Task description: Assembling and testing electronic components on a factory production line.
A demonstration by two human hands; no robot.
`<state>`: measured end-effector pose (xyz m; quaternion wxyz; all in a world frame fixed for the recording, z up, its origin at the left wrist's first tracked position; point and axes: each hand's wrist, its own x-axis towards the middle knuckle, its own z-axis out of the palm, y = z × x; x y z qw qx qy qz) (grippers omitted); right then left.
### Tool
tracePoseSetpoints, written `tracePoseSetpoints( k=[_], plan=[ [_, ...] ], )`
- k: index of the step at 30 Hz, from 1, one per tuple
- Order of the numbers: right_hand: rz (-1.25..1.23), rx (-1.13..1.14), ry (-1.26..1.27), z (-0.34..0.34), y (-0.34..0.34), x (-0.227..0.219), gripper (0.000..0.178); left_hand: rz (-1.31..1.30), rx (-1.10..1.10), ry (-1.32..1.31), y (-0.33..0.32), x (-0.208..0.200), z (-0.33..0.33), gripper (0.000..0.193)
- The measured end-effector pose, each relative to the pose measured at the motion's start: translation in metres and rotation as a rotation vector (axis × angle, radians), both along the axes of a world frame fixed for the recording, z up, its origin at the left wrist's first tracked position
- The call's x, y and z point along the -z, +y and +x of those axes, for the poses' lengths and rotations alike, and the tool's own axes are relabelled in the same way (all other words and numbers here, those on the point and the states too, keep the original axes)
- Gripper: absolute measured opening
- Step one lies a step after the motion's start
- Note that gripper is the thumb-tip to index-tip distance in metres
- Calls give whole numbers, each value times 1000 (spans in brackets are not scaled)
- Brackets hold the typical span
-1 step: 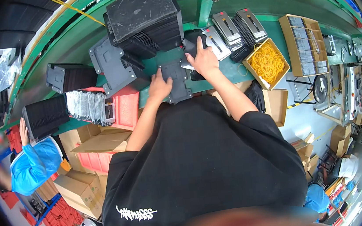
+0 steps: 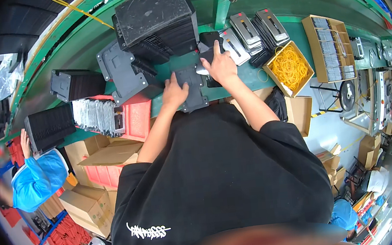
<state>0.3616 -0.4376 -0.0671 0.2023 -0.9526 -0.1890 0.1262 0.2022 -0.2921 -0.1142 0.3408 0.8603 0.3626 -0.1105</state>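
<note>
On the green bench in front of me lies a dark grey flat plate with notched edges and raised corner tabs. Its left edge is touched by my left hand, fingers spread and empty. My right hand rests on a dark rectangular slab, with index finger stretched out and thumb apart; its other fingers are partly hidden. A small shiny silver piece shows between plate and right hand. Behind them rises a tall stack of black trays, with a larger grey plate leaning at its left.
Right of my hands are stacked grey-silver panels, a carton of yellow rubber bands and a divided cardboard box. Leftward stand a red bin, white-edged sheets and black stacks. A blue-sleeved co-worker is at far left.
My left hand has shifted slightly right, a little further over the grey plate. My right hand stays on the dark slab.
</note>
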Motion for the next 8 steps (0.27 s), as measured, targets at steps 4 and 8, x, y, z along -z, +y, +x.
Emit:
tracePoseSetpoints(
  k=[4,8],
  plan=[
    [148,-226,88,-23,-30,-4,73,84,17,226,-19,-27,36,98],
    [33,-530,562,-55,-78,54,59,139,99,565,-33,-20,58,110]
  ],
)
